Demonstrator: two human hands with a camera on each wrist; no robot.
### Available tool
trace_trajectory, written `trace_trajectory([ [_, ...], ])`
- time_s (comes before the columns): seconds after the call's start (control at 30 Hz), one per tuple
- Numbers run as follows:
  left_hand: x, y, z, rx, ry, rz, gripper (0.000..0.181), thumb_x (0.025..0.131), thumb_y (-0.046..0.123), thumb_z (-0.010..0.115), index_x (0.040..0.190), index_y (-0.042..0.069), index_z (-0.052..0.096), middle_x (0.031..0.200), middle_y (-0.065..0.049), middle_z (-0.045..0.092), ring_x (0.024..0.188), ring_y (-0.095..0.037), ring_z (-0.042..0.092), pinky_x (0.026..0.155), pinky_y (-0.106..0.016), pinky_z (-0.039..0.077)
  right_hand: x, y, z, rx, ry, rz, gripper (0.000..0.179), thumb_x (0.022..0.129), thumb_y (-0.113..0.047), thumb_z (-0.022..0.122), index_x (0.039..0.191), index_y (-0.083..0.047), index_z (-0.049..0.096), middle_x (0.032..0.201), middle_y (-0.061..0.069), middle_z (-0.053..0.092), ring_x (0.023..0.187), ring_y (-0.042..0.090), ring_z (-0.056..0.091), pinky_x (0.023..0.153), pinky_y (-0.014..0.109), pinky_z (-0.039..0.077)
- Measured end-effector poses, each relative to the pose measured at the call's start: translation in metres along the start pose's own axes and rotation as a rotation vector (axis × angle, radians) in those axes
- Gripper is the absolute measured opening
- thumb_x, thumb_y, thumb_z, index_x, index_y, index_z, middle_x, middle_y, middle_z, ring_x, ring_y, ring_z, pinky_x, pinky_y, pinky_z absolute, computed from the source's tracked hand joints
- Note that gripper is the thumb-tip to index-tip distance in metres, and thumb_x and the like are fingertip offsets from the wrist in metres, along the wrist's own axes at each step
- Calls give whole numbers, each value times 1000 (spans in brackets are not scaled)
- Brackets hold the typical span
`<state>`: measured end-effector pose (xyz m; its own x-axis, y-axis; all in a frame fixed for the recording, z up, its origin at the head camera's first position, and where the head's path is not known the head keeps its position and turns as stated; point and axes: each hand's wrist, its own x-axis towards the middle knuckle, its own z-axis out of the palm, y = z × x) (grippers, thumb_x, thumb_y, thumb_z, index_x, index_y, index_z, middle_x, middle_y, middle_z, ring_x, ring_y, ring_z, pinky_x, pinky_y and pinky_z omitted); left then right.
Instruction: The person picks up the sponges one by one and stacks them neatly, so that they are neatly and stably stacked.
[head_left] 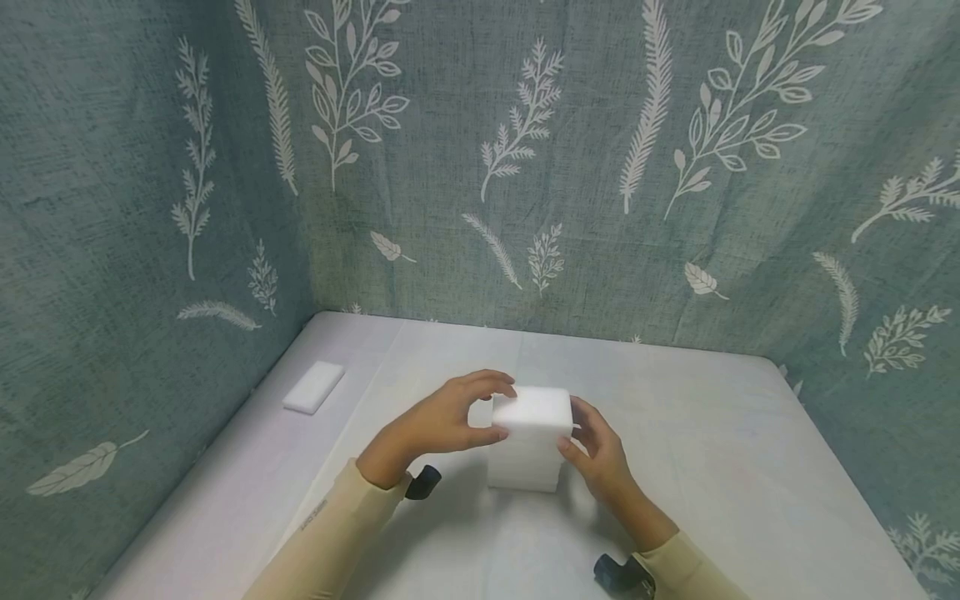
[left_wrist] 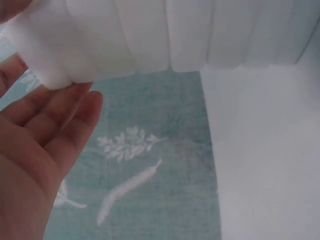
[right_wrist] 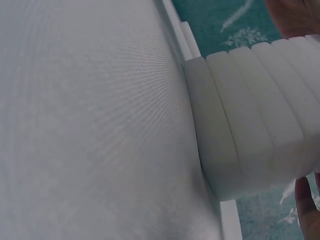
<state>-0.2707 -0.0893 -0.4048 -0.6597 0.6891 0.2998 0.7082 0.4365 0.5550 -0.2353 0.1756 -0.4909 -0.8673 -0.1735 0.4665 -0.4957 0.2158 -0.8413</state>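
Observation:
A stack of several white sponge blocks [head_left: 523,462] stands upright on the table, its rounded layers visible in both wrist views. My left hand [head_left: 450,417] holds the top sponge [head_left: 536,407] at its left end, thumb at the near corner and fingers over the far side. From the other side, my right hand [head_left: 603,458] grips the upper right end, with its thumb on the near face and fingers partly hidden behind. In the left wrist view, left-hand fingertips [left_wrist: 90,102] touch the edge of the uppermost layers. Fingers [right_wrist: 306,205] of the right hand show beside the stack in the right wrist view.
A single white sponge [head_left: 315,387] lies flat near the left edge of the white-covered table [head_left: 712,467]. Green-blue leaf-patterned cloth [head_left: 450,250] hangs along the back and sides. A dark wrist device [head_left: 423,482] sits at each cuff.

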Motion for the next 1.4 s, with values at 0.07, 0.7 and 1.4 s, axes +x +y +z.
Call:
trace_trajectory([
  [0.07, 0, -1, 1, -16, 2, -11, 39, 87, 27, 73, 122, 19, 58, 136, 1, 52, 121, -12, 49, 95, -36, 47, 1, 0, 0, 5, -7, -2, 60, 88, -6, 67, 143, -4, 42, 140, 14, 49, 129, 29, 47, 98, 25, 43],
  [0.7, 0, 3, -1, -46, 9, 1, 41, 85, 22, 75, 122, 19, 58, 132, 6, 54, 120, -9, 49, 96, -39, 46, 14, -47, -4, 82, 17, -119, 59, 77, 14, 70, 131, 12, 47, 125, 25, 54, 117, 9, 53, 98, 24, 43],
  [1.4, -35, -34, -35, 41, 1, -204, 61, 84, 35, 76, 139, 21, 52, 131, 3, 56, 117, -17, 53, 96, -43, 44, 14, -43, -5, 75, -17, -106, 67, 75, 11, 73, 135, 9, 44, 127, 22, 53, 118, 24, 53, 97, 24, 43],
])
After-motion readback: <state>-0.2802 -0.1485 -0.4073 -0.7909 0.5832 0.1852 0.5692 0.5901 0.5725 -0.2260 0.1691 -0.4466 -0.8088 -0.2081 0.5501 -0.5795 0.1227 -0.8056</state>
